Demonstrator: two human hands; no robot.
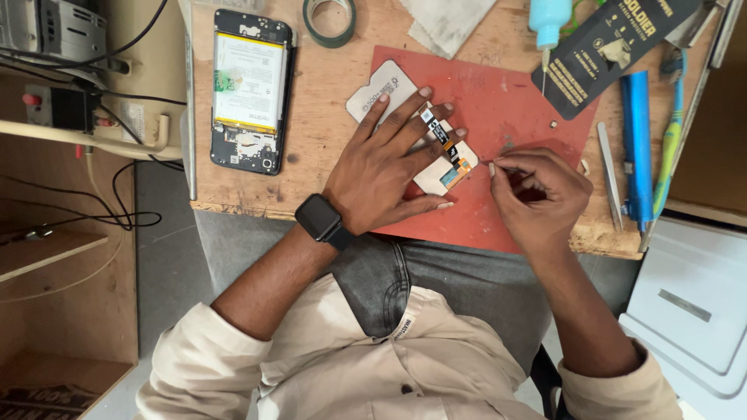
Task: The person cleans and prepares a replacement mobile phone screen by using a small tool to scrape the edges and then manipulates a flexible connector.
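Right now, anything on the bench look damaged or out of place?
The opened phone lies with its back cover off, battery and board exposed. The wooden bench edge is chipped and worn near the left hand. The right hand pinches something too small to identify. Nothing looks spilled.

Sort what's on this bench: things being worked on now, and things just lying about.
In use:
left hand pressing flat on the pale phone panel
flex cable on the panel
right hand, fingertips pinched beside it
red mat

Lying about:
opened phone
tape roll
tweezers
blue tool
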